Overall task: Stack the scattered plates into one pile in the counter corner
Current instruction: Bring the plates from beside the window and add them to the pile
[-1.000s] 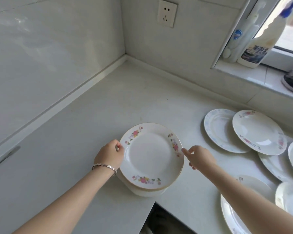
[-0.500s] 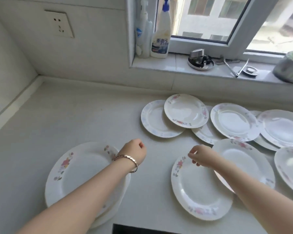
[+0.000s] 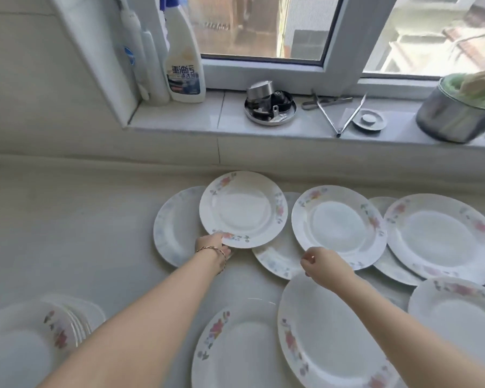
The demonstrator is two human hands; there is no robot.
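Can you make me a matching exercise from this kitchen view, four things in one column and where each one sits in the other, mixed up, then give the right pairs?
Things:
1. spray bottle
2. steel pot
3. plate pile
4. left hand

Places:
A. near left part of the counter
B. left end of the windowsill
C. on the near rim of a floral plate
D. right end of the windowsill

Pairs: 1-B, 2-D, 3-A, 4-C

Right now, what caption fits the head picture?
Left hand grips a flowered plate while right hand reaches.
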